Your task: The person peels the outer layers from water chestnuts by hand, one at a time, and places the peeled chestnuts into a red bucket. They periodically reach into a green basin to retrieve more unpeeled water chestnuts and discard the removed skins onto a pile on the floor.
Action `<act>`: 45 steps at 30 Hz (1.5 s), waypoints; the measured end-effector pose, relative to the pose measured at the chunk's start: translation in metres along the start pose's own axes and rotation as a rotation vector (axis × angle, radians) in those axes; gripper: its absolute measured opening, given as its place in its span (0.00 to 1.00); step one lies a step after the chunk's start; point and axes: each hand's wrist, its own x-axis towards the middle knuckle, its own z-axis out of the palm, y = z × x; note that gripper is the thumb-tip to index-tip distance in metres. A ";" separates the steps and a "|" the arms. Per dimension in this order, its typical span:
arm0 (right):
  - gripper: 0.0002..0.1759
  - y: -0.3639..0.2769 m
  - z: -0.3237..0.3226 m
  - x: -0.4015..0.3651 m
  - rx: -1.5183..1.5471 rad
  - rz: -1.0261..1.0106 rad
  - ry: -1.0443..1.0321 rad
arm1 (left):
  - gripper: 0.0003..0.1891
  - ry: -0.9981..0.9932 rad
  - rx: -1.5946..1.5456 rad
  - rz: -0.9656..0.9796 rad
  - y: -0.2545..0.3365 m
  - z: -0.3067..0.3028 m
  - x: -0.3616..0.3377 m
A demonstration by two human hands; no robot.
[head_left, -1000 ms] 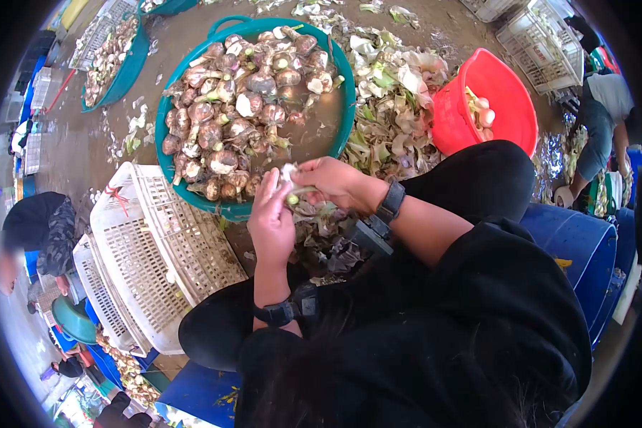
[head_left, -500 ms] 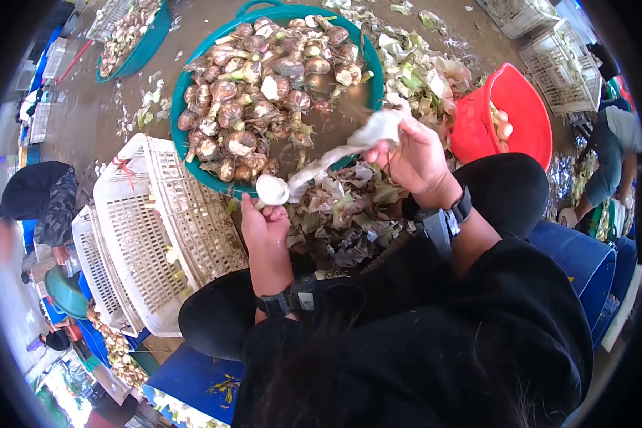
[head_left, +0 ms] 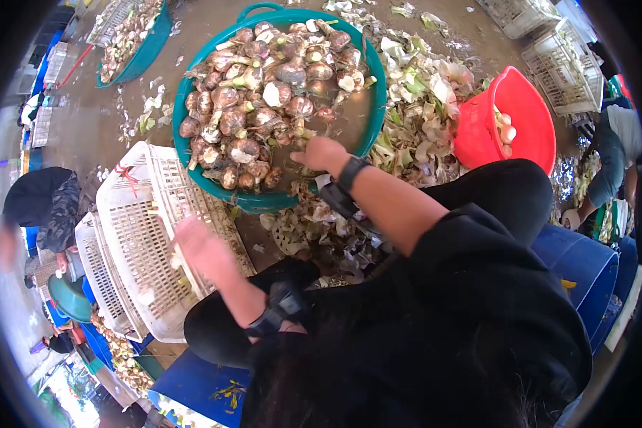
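Observation:
My right hand (head_left: 321, 155) reaches into the green tub (head_left: 379, 107), beside a pile of brown-skinned garlic bulbs (head_left: 244, 150) with cut stems. Its fingers are partly hidden but look apart, with no bulb visible in them. My left hand (head_left: 203, 246), smeared by motion, is over the white plastic basket (head_left: 135, 235) at the left. Its fingers look stretched out and nothing shows in them. A blurred white bulb (head_left: 146, 296) appears lower in that basket. Muddy water stands in the right part of the tub.
Peeled skins (head_left: 421, 107) heap beside and below the tub. A red bucket (head_left: 510, 128) with pale bulbs stands by my right knee. Blue barrels (head_left: 578, 264) are at the right. Crates (head_left: 563, 68) stand at upper right. Other people (head_left: 39, 200) work at both sides.
The peeled white bulb has left my left hand, which has moved left over the basket. My right hand has let go of the stripped skin and moved left into the tub.

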 end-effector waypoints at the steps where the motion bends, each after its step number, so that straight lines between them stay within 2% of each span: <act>1: 0.18 0.003 0.020 0.014 0.069 0.129 -0.002 | 0.20 -0.766 0.311 -0.368 0.070 -0.009 0.016; 2: 0.18 0.009 0.041 0.033 0.072 0.125 0.001 | 0.21 -0.888 0.278 -0.342 0.078 -0.001 0.004; 3: 0.19 0.011 0.053 0.050 -0.156 -0.051 -0.073 | 0.22 -1.005 0.240 -0.313 0.076 0.010 -0.003; 4: 0.21 0.016 0.065 0.064 -0.385 -0.225 -0.148 | 0.22 -0.998 0.238 -0.313 0.071 0.019 -0.006; 5: 0.21 0.015 0.063 0.061 -0.386 -0.228 -0.150 | 0.24 -0.871 0.173 -0.295 0.062 0.026 -0.011; 6: 0.21 0.012 0.054 0.048 -0.443 -0.362 -0.166 | 0.25 -0.743 0.111 -0.281 0.054 0.033 -0.016; 7: 0.21 0.008 0.046 0.034 -0.498 -0.498 -0.182 | 0.25 -0.741 0.115 -0.289 0.044 0.044 -0.021; 8: 0.13 -0.009 0.023 -0.003 -0.077 -0.326 -0.059 | 0.25 -0.603 -0.039 -0.351 0.035 0.059 -0.025; 9: 0.12 -0.021 0.004 -0.034 0.073 -0.330 -0.048 | 0.26 -0.463 -0.191 -0.413 0.033 0.070 -0.029; 10: 0.11 -0.028 -0.009 -0.058 0.224 -0.329 -0.038 | 0.25 -0.764 -0.421 -0.683 0.062 0.056 -0.012; 11: 0.11 -0.030 -0.011 -0.074 0.216 -0.328 -0.047 | 0.23 -0.764 -0.586 -0.880 0.088 0.048 -0.009; 13: 0.13 -0.030 -0.018 -0.097 0.195 -0.494 -0.004 | 0.21 -0.600 -0.678 -0.749 0.095 0.063 -0.019; 14: 0.13 -0.032 -0.027 -0.103 0.193 -0.487 0.001 | 0.21 -0.608 -0.682 -0.748 0.096 0.064 -0.021; 16: 0.14 -0.036 -0.038 -0.113 -0.030 -0.486 -0.097 | 0.19 -0.681 -0.715 -0.792 0.098 0.063 -0.019; 19: 0.14 -0.039 -0.038 -0.116 -0.096 -0.432 -0.104 | 0.16 -0.671 -0.782 -0.820 0.102 0.065 -0.027; 21: 0.15 -0.029 -0.032 -0.109 -0.045 -0.469 -0.008 | 0.16 -0.679 -0.784 -0.880 0.100 0.064 -0.027; 23: 0.17 -0.026 -0.032 -0.106 0.937 0.054 -0.368 | 0.16 -0.686 -0.781 -0.943 0.098 0.062 -0.027; 24: 0.20 -0.025 -0.031 -0.105 1.249 0.197 -0.452 | 0.16 -0.684 -0.896 -0.958 0.100 0.059 -0.027; 25: 0.20 -0.024 -0.028 -0.106 1.253 0.196 -0.447 | 0.16 -0.681 -1.013 -0.970 0.100 0.057 -0.026; 26: 0.20 -0.023 -0.025 -0.108 1.248 0.137 -0.344 | 0.20 -0.710 -1.014 -0.798 0.096 0.059 -0.026; 27: 0.21 -0.024 -0.023 -0.112 1.241 0.080 -0.240 | 0.20 -0.719 -1.014 -0.796 0.093 0.060 -0.023; 28: 0.18 -0.024 -0.021 -0.116 1.048 -0.073 -0.133 | 0.22 -0.738 -1.073 -0.839 0.091 0.061 -0.020; 29: 0.18 -0.020 -0.018 -0.113 1.047 -0.070 -0.130 | 0.23 -0.754 -1.134 -0.885 0.090 0.062 -0.020; 30: 0.15 -0.017 -0.016 -0.111 0.670 -0.330 0.124 | 0.28 -0.878 -0.896 -0.970 0.099 0.054 -0.015; 31: 0.13 -0.014 -0.016 -0.110 0.271 -0.571 0.366 | 0.27 -1.045 -0.698 -0.832 0.086 0.063 -0.019; 33: 0.09 -0.009 -0.015 -0.109 0.321 -0.545 0.415 | 0.22 -1.139 -0.557 -0.770 0.095 0.053 -0.019; 35: 0.10 -0.002 -0.015 -0.095 0.613 0.017 0.130 | 0.20 -0.928 -0.648 -0.174 0.106 0.052 -0.036; 36: 0.13 -0.004 -0.019 -0.092 0.972 0.130 0.014 | 0.22 -0.815 -0.553 0.095 0.110 0.052 -0.042; 37: 0.13 0.000 -0.026 -0.093 0.974 0.134 0.020 | 0.22 -0.820 -0.556 0.099 0.110 0.050 -0.042; 39: 0.15 0.003 -0.046 -0.099 1.082 0.265 -0.172 | 0.23 -0.666 -0.096 0.668 0.111 0.044 -0.037; 40: 0.13 0.000 -0.047 -0.100 0.894 0.286 -0.109 | 0.23 -0.596 -0.038 0.746 0.116 0.040 -0.035; 41: 0.13 0.003 -0.045 -0.101 0.894 0.289 -0.114 | 0.23 -0.599 -0.037 0.742 0.110 0.047 -0.039; 43: 0.12 0.003 -0.044 -0.103 1.447 0.174 -0.319 | 0.19 -0.541 -0.422 0.372 0.107 0.058 -0.039; 44: 0.12 0.002 -0.045 -0.106 1.660 0.186 -0.364 | 0.13 -0.636 -0.721 -0.200 0.107 0.057 -0.047; 45: 0.12 -0.001 -0.045 -0.112 1.661 0.182 -0.368 | 0.13 -0.633 -0.718 -0.199 0.107 0.059 -0.047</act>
